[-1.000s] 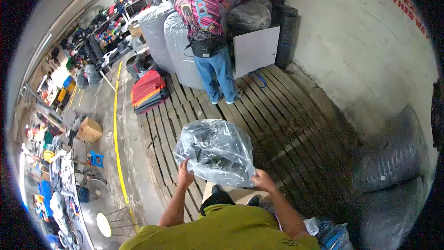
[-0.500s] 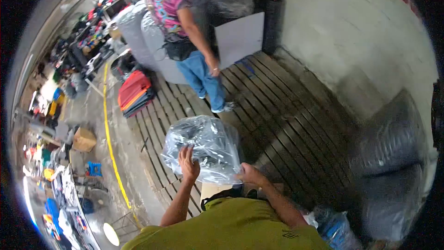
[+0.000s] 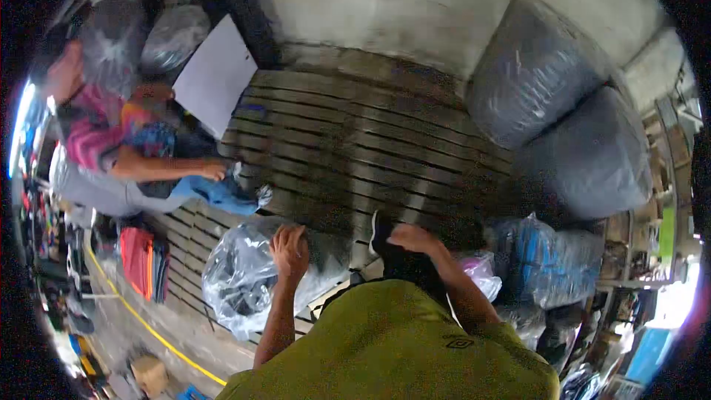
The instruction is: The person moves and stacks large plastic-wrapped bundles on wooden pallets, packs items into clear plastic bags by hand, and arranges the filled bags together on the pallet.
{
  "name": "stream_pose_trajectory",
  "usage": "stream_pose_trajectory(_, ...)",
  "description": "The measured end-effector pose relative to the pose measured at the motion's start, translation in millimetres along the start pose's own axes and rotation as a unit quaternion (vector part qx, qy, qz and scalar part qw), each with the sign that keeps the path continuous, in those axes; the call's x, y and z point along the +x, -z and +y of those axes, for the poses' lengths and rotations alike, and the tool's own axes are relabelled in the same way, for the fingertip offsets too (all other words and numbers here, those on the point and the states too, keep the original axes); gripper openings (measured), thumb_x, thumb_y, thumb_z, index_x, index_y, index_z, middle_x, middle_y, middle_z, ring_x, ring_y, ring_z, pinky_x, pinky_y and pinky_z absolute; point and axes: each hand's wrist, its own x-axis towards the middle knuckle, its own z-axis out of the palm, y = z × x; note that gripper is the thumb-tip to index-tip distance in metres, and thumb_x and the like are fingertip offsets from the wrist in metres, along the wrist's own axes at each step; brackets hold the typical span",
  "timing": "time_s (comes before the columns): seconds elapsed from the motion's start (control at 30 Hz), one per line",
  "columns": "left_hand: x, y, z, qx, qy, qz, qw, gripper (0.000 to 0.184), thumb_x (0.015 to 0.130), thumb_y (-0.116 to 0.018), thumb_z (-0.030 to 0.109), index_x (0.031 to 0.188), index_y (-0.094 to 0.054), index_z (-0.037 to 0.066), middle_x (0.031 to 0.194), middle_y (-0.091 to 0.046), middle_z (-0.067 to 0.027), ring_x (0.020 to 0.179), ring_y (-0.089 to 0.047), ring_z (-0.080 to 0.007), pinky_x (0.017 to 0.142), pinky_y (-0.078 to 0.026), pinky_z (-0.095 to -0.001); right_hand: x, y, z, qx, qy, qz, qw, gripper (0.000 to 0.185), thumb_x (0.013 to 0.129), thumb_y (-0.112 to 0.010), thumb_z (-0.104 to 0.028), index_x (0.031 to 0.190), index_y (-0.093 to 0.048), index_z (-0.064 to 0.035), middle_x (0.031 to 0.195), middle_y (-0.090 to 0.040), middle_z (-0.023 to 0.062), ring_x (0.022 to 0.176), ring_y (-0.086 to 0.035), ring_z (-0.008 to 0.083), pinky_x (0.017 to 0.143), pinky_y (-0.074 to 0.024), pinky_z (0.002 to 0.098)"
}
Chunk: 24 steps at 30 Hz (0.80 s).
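A clear plastic bag [image 3: 241, 274] with dark contents stands on the slatted wooden floor, left of my body. My left hand [image 3: 289, 248] rests at the bag's upper right side, its fingers bent and blurred; whether it grips the plastic is hidden. To the right of the bag, my right hand [image 3: 413, 238] hangs above my dark trousers and shoe, apart from the bag. Its fingers are smeared by motion.
A co-worker [image 3: 96, 130] stands at the left beside a white board [image 3: 216, 78]. Red folded material [image 3: 137, 263] lies at the lower left. Large wrapped bundles [image 3: 533, 67] lean at the right wall, with blue plastic-wrapped packs [image 3: 544, 259] below them.
The view has swung to the right, bringing the right-hand bundles and shelves in. My right hand has come off the bag's edge. The co-worker has turned round, one arm reaching out.
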Motion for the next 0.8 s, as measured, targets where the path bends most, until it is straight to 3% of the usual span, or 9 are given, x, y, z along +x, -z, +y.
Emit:
stream_pose_trajectory(0.17,26,-84,-30,0.116,-0.055,-0.149,0.980,0.040,0.078,-0.064,0.034,0.115,-0.060,0.017,0.117,-0.056,-0.0101,0.118,-0.045,-0.0341,0.100,-0.026,-0.0650,-35,87,108,0.296,0.043,0.142,0.944,0.049,0.085,-0.064,-0.048,0.103,-0.063,-0.0025,0.093,-0.063,0.0084,0.079,-0.060,0.0169,0.067,-0.0507,0.0339)
stream_pose_trajectory(0.23,64,-111,-45,0.122,-0.013,-0.332,0.935,0.039,0.080,-0.061,0.038,0.112,-0.062,0.018,0.117,-0.057,-0.0113,0.114,-0.048,-0.0355,0.097,-0.026,-0.0692,-21,126,148,0.356,0.075,0.175,0.915,0.048,0.085,-0.065,-0.047,0.104,-0.063,-0.0022,0.091,-0.063,0.0080,0.079,-0.060,0.0162,0.067,-0.0506,0.0334)
stream_pose_trajectory(0.27,86,-124,-28,0.127,0.004,-0.344,0.930,0.035,0.082,-0.056,0.037,0.108,-0.064,0.015,0.116,-0.058,-0.0124,0.111,-0.051,-0.0359,0.096,-0.028,-0.0696,-14,145,160,0.366,0.073,0.198,0.907,0.047,0.085,-0.065,-0.046,0.104,-0.063,-0.0021,0.090,-0.063,0.0079,0.079,-0.060,0.0160,0.067,-0.0506,0.0334)
stream_pose_trajectory(0.33,126,-163,-30,0.130,0.020,-0.447,0.885,0.036,0.083,-0.055,0.037,0.108,-0.064,0.014,0.115,-0.059,-0.0125,0.111,-0.051,-0.0358,0.095,-0.028,-0.0704,-5,186,178,0.314,0.009,0.269,0.911,0.046,0.086,-0.065,-0.044,0.105,-0.063,-0.0024,0.089,-0.063,0.0081,0.079,-0.060,0.0160,0.068,-0.0505,0.0341)
stream_pose_trajectory(0.43,168,-233,-47,0.109,0.037,-0.560,0.820,0.035,0.085,-0.054,0.037,0.109,-0.063,0.012,0.113,-0.059,-0.0124,0.109,-0.051,-0.0346,0.092,-0.029,-0.0684,11,244,196,0.217,-0.121,0.230,0.941,0.045,0.087,-0.063,-0.043,0.107,-0.063,-0.0033,0.089,-0.063,0.0073,0.081,-0.061,0.0184,0.069,-0.0509,0.0375)
stream_pose_trajectory(0.57,223,-313,-40,0.028,0.066,-0.612,0.787,0.035,0.086,-0.053,0.035,0.110,-0.062,0.011,0.112,-0.059,-0.0120,0.104,-0.051,-0.0322,0.089,-0.032,-0.0637,67,312,236,0.168,0.065,0.304,0.936,0.040,0.090,-0.060,-0.040,0.107,-0.063,-0.0045,0.096,-0.064,0.0104,0.083,-0.062,0.0248,0.073,-0.0503,0.0424)
stream_pose_trajectory(0.63,265,-342,-32,0.002,0.074,-0.628,0.774,0.035,0.087,-0.053,0.035,0.110,-0.061,0.010,0.111,-0.058,-0.0118,0.102,-0.051,-0.0310,0.088,-0.033,-0.0614,96,380,222,0.120,0.069,0.300,0.944,0.036,0.091,-0.059,-0.037,0.108,-0.063,-0.0048,0.101,-0.064,0.0136,0.087,-0.062,0.0266,0.075,-0.0497,0.0431)
stream_pose_trajectory(0.73,333,-382,-14,-0.013,0.069,-0.646,0.760,0.035,0.088,-0.053,0.034,0.111,-0.060,0.008,0.109,-0.058,-0.0114,0.099,-0.051,-0.0292,0.085,-0.035,-0.0579,103,480,177,0.046,-0.094,0.265,0.959,0.032,0.091,-0.058,-0.034,0.106,-0.063,-0.0056,0.101,-0.064,0.0154,0.088,-0.061,0.0253,0.076,-0.0484,0.0424)
stream_pose_trajectory(0.8,382,-415,-1,-0.018,0.054,-0.646,0.761,0.034,0.089,-0.053,0.033,0.111,-0.060,0.008,0.109,-0.058,-0.0112,0.097,-0.051,-0.0279,0.084,-0.037,-0.0556,97,522,144,0.187,-0.072,0.333,0.921,0.031,0.091,-0.058,-0.034,0.104,-0.063,-0.0060,0.095,-0.064,0.0143,0.086,-0.061,0.0236,0.076,-0.0476,0.0410)
